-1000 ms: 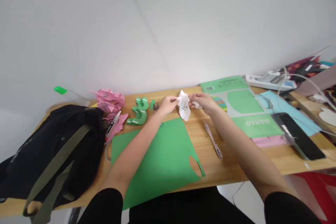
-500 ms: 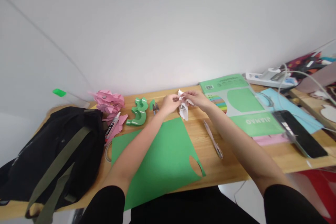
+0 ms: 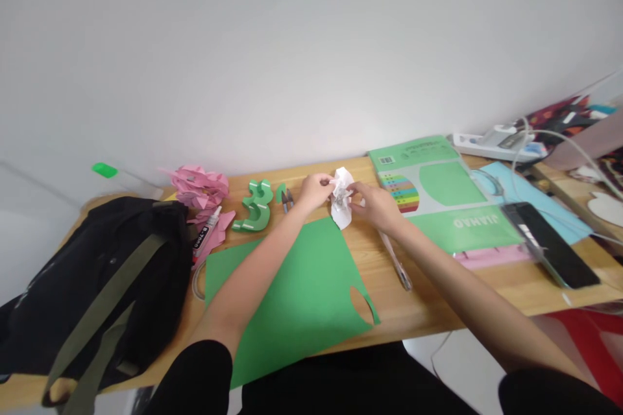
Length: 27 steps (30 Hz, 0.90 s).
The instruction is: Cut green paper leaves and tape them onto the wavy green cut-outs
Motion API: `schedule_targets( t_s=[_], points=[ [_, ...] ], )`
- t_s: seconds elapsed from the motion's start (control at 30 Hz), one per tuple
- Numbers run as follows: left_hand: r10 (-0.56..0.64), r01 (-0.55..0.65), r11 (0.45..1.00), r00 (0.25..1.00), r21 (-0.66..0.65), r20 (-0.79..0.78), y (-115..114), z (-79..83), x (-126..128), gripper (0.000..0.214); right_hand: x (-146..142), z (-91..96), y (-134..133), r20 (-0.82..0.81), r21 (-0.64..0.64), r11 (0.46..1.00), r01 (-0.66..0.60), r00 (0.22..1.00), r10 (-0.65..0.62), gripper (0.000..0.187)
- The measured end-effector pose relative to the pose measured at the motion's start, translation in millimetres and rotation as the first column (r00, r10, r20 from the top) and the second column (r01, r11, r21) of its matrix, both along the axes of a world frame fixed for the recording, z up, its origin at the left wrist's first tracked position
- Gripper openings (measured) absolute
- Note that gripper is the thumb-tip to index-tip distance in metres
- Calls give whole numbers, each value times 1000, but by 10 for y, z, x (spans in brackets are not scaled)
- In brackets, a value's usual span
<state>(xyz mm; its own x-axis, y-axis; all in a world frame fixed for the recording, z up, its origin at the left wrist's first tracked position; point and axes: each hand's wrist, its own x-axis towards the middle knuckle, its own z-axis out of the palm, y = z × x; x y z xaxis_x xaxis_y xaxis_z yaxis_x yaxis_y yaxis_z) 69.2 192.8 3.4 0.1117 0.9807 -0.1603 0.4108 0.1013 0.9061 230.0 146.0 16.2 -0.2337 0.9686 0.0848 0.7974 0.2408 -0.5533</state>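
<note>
A crumpled piece of white paper (image 3: pixel 342 215) lies unfolded between my hands, with small greyish bits at its middle. My left hand (image 3: pixel 315 190) pinches its left edge. From the right, the bent fingers of my right hand (image 3: pixel 374 205) hold its right side; the fingertips partly cover the contact. Just left of my left hand are scissors (image 3: pixel 288 200), mostly behind the wrist, and a green paper scrap (image 3: pixel 281 192). Below my forearms lies a large green paper sheet (image 3: pixel 302 292) with a cutout at its right corner. A pen (image 3: pixel 396 262) rests beside my right forearm.
On the left are a black backpack (image 3: pixel 111 279), pink folded paper (image 3: pixel 199 187), a glue tube (image 3: pixel 206 232) and a green number-like paper shape (image 3: pixel 256 207). Rightward lie a green paper pack (image 3: pixel 452 191), a phone (image 3: pixel 549 243), blue paper (image 3: pixel 545 207) and a power strip (image 3: pixel 496 146).
The white paper has been spread wider, its crumpled folds opening out. My right hand has shifted slightly right and down, away from my left hand, which stays at the paper's left edge.
</note>
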Motion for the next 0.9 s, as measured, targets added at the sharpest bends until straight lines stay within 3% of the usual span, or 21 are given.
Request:
schedule_targets(
  t_s=[0.2,0.4,0.53,0.8,0.9],
  points=[
    [-88,89,995,996,44,-25,-15,24,-39,15,-8,26,181,-20,41,999,-11,1000,12,23],
    [-154,159,985,985,70,-73,-10,66,-38,18,-62,26,307,-47,57,998,-30,998,33,35],
    [-184,196,976,975,92,-126,-49,91,-59,27,-54,23,362,-27,62,998,0,1000,1,14],
    [-173,268,948,886,169,-430,-409,91,-284,43,2,37,404,18,56,994,89,996,-90,6],
    [-162,282,945,845,168,-510,-423,15,-295,29,15,63,396,34,55,996,73,997,-75,6]
  ],
)
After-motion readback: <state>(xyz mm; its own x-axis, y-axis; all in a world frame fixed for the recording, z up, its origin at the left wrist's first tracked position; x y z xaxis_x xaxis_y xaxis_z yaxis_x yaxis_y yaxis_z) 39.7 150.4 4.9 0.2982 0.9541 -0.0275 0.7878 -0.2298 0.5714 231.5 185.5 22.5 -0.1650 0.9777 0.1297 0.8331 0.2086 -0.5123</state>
